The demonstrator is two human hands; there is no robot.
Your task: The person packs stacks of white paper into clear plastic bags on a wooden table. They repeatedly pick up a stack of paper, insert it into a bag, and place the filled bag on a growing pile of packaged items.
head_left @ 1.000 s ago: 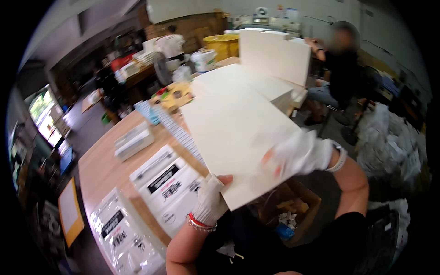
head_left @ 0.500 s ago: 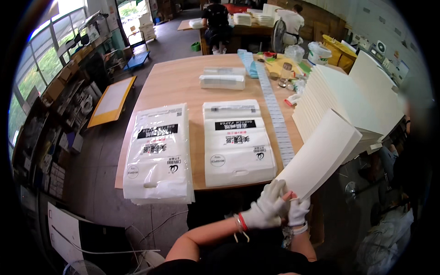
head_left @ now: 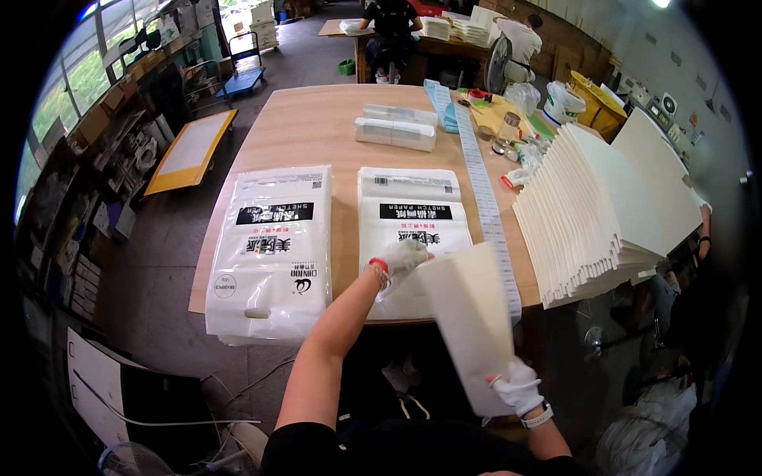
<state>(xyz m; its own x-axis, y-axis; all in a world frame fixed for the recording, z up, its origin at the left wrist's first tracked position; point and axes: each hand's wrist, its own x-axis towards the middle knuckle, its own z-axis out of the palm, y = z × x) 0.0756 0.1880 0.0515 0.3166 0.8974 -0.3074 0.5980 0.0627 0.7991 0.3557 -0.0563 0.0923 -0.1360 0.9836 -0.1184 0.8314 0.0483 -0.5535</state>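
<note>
My right hand (head_left: 517,388), in a white glove with bare fingertips, grips the lower end of a sheaf of white paper (head_left: 468,317). The sheaf tilts across the table's front edge, over the right-hand stack of plastic bags (head_left: 413,184). My left hand (head_left: 402,262), gloved too, lies over that stack, close beside the sheaf's upper left corner. Motion smears its fingers, so whether it touches the bag or the paper cannot be made out. Left of it lies a second stack of clear-and-white printed bags (head_left: 274,270), each with a handle slot toward me.
A tall fanned pile of white paper (head_left: 587,198) stands at the table's right. A pale printed strip (head_left: 480,182) runs lengthwise beside the bags. Farther back are two wrapped bundles (head_left: 395,133) and a glass jar (head_left: 506,131). Two people work at a far table; another person's arm (head_left: 705,230) shows right.
The sheaf has swung left and down from the right side, held now by my right hand. My left hand has left the sheaf's lower end and moved forward-left over the right-hand bag stack.
</note>
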